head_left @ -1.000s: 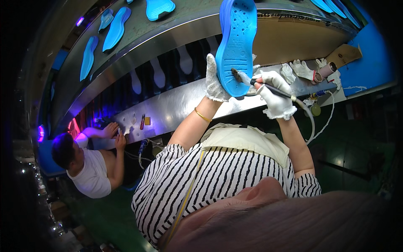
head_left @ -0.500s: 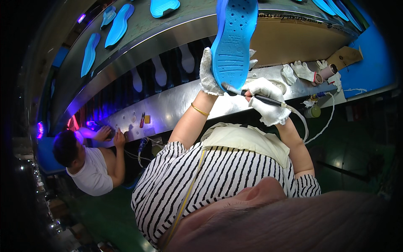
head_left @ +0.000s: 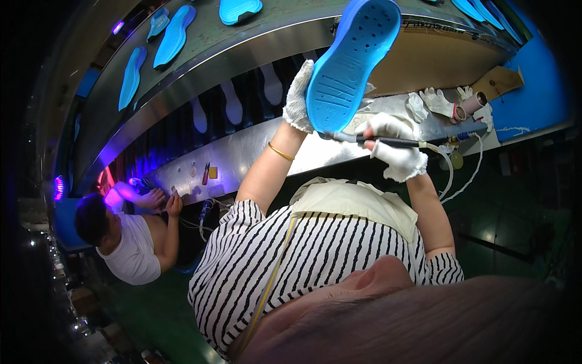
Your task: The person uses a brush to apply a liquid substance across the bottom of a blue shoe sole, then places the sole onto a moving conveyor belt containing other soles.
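My left hand (head_left: pixel 297 100), in a white knit glove, grips a blue shoe sole (head_left: pixel 345 70) by its edge near the heel. The sole is tilted, its toe end up and to the right, with the holed and ridged face in sight. Some fingers are hidden behind it. My right hand (head_left: pixel 397 148), in a white glove with bare fingertips, is closed on a brush (head_left: pixel 388 141) with a black handle and a tube running from its end. The brush tip is at the sole's lower heel edge; whether it touches, I cannot tell.
More blue soles (head_left: pixel 174 37) lie on the conveyor belt (head_left: pixel 206 45) above. Beneath it runs a metal bench (head_left: pixel 242 142). White gloves (head_left: pixel 436 103) and thread spools (head_left: pixel 473 104) sit at the right, by a cardboard box (head_left: pixel 424 57). A co-worker (head_left: pixel 130 242) sits at the left.
The sole has turned clockwise, its toe end swinging to the right. My right hand and the brush have shifted slightly right and down, with the brush now lying more level.
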